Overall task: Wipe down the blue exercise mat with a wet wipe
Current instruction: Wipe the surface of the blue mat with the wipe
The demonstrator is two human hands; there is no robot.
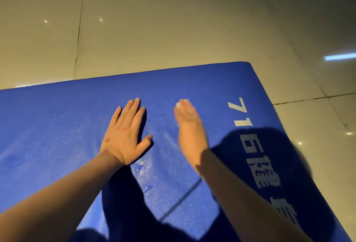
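Pressing wet wipe (177, 104) onto blue mat (57, 126)

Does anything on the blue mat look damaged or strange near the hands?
Yes, slightly. Two small pale marks on the blue mat, just behind the left hand, look like scuffs or wet spots; I cannot tell which. Otherwise the mat lies flat, and the right hand presses the wet wipe normally.

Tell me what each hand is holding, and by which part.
Right hand: wet wipe at its fingertips; grip blurred, cannot tell. Left hand: nothing, flat on the blue mat.
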